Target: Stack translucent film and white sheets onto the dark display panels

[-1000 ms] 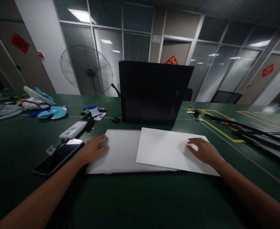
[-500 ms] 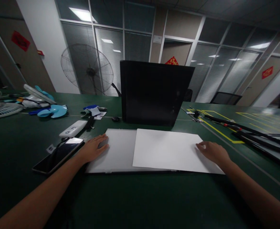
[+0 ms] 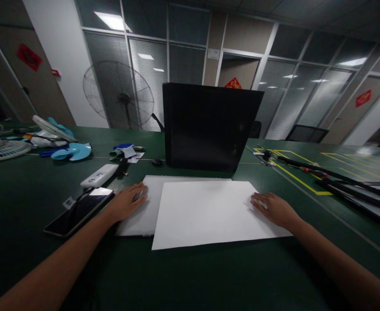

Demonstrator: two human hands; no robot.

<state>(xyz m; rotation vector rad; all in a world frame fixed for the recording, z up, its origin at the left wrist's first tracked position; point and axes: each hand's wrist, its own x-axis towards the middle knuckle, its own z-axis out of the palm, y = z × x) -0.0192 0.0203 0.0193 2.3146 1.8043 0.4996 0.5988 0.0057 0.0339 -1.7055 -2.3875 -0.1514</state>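
Note:
A thin white sheet (image 3: 202,211) lies over a light grey flat panel (image 3: 152,190) with a dark rim, covering most of its middle and right. The sheet sits slightly askew, and its near left corner juts past the panel's front edge. My left hand (image 3: 129,203) rests on the panel's left end, fingers stretched out, holding nothing. At the sheet's right edge, my right hand (image 3: 274,209) has its fingers bent over the margin and grips it; the underside of that grip is hidden.
A black upright box-like case (image 3: 212,127) stands behind the panel. To the left lie a phone (image 3: 79,214), a white power strip-like device (image 3: 99,175) and blue fan blades (image 3: 75,151). Black strips (image 3: 339,177) lie at the right on the green table (image 3: 183,276).
The white sheet has shifted left and toward me, turning a little, and my right hand has moved left with it. My left hand stays in place.

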